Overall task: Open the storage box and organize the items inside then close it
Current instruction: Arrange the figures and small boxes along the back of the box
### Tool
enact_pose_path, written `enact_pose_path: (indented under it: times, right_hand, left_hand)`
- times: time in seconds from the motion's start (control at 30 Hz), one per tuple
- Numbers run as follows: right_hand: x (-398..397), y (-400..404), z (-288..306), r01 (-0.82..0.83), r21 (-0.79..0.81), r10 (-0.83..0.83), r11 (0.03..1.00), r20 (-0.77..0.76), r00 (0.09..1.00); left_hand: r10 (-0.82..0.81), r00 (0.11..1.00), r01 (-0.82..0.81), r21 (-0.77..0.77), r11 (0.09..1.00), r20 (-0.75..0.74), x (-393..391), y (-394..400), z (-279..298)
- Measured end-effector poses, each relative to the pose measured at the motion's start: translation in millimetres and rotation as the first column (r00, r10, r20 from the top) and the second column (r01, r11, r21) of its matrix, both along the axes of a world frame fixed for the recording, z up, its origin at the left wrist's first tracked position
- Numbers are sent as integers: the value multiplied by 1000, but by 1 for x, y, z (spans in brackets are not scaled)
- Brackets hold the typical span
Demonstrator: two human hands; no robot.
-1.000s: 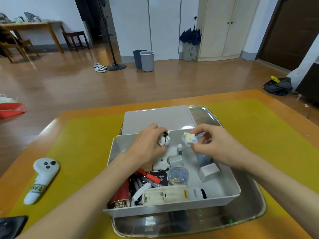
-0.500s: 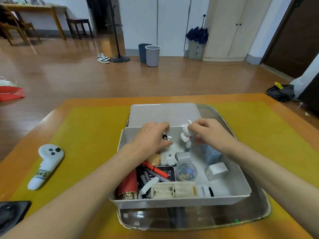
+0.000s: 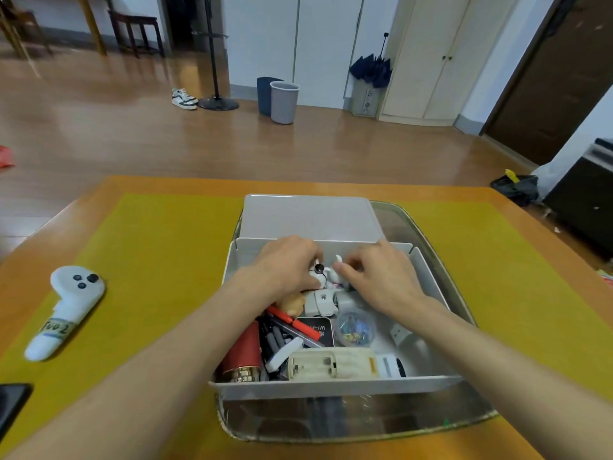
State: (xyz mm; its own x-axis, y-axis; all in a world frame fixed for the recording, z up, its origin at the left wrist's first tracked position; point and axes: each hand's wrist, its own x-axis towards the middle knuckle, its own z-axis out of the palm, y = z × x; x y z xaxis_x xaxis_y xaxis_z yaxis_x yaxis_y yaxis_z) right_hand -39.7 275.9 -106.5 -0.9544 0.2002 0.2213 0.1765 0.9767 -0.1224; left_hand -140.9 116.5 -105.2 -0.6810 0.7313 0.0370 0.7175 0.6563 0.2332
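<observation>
The open grey plastic storage box (image 3: pixel 331 388) sits in the metal tray (image 3: pixel 414 423), sorting under way. Left hand (image 3: pixel 285 265) and right hand (image 3: pixel 381 273) each pinch small white figurines (image 3: pixel 326 275) at the far side. Next, I think, place them neatly.

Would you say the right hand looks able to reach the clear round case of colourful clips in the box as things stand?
Probably yes: the clear round case lies uncovered just below the right hand, but that hand is pinching a small white figure.

Both hands reach into the open storage box (image 3: pixel 331 386): left hand (image 3: pixel 285 265) and right hand (image 3: pixel 381 273) each grip a small white figurine (image 3: pixel 335 272).
</observation>
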Motion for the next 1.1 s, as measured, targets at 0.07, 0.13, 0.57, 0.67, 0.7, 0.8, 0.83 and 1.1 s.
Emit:
enact_pose_path:
  times: [0.07,0.13,0.57,0.67,0.7,0.8,0.83,1.1]
  right_hand:
    - [2,0,2,-6,70,5,998,21,1000]
    - [4,4,8,-52,14,52,999,0,999]
    - [9,36,26,-295,8,292,955,129,948]
    - [13,37,23,-274,108,252,956,186,950]
    - [14,36,20,-272,132,245,953,190,951]
    - [21,38,16,-275,131,258,952,134,957]
    - [24,40,17,-276,119,264,954,109,958]
    - [65,55,19,-314,76,304,946,122,945]
  left_hand:
    - [10,1000,-10,2,1000,-3,0,0,0]
    - [15,1000,-15,0,1000,-11,0,-1,0]
    - [0,987,7,42,999,-158,8,4,9]
    - [-60,955,69,22,997,-291,18,17,13]
    - [-66,949,74,15,997,-308,21,21,14]
    - [-59,951,58,-12,998,-302,28,27,8]
    - [-48,956,47,-12,999,-289,29,28,5]
    - [-7,999,14,140,990,-47,29,29,-4]
